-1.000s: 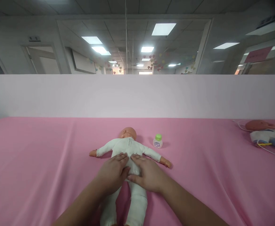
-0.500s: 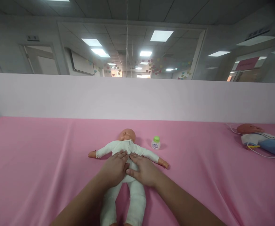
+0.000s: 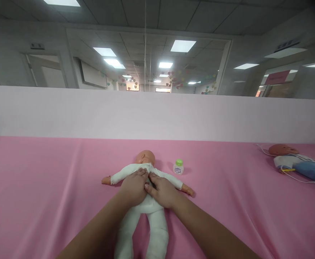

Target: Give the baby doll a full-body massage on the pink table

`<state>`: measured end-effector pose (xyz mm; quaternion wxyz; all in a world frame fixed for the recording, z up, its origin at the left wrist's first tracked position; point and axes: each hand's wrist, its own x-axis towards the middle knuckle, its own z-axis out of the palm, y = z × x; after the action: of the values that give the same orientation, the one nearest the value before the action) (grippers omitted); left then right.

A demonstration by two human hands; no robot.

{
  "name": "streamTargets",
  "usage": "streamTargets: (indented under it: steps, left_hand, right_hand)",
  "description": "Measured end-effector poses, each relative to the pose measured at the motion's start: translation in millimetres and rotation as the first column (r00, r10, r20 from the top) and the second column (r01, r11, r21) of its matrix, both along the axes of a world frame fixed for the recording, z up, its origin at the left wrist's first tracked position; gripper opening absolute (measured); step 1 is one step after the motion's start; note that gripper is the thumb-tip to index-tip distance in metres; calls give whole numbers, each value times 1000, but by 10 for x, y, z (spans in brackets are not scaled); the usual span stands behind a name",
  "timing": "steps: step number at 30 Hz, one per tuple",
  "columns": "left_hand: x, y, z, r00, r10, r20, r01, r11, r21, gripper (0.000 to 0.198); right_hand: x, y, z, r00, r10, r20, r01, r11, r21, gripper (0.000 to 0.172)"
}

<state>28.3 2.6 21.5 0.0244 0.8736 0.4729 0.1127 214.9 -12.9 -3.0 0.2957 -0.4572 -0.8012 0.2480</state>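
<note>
A baby doll (image 3: pixel 149 207) in white cloth lies stretched out on a pink sheet (image 3: pixel 44 187), its arms spread wide and the back of its head upward. My left hand (image 3: pixel 136 185) rests flat on the left side of its upper back, fingers extended. On the right side of the back lies my right hand (image 3: pixel 162 190), also with fingers extended, its thumb reaching toward the left hand. The hands almost meet at the middle seam and cover much of the torso. Neither one grips anything. The doll's feet are out of view.
A small clear bottle (image 3: pixel 178 167) with a green cap stands beside the doll's right-hand arm. Farther right lies a second doll (image 3: pixel 305 165) in white and blue with a white cord. A low white wall (image 3: pixel 157 115) borders the sheet, with glass above it.
Both hands have slid a little up the doll's back, toward its shoulders. The camera view has tilted slightly upward. The bottle and the second doll stay in place.
</note>
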Motion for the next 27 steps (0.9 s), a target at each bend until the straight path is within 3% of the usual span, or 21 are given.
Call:
streamTargets:
  steps: [5,9,14,22,27]
  left_hand:
    - [-30,-34,-80,999,-36,-3,36,999,2,56]
    - [-61,20,56,1000,-7,-27,8,1000,15,59]
    - [-61,173,189,999,-2,-48,7,994,105,64]
    - [-57,253,-63,998,-14,63,15,1000,-2,58]
    - [-87,295,128,998,57,-18,-57,998,15,60]
  right_hand:
    - [-11,-47,-30,999,39,-38,-39,999,13,67]
    - [27,-17,57,996,33,-81,-33,999,-5,57]
    - [55,161,112,992,-93,-90,92,996,-11,68]
    - [-22,207,-2,997,-64,-39,61,997,-54,73]
    - [24,299,24,993,-112,-46,110,993,-50,71]
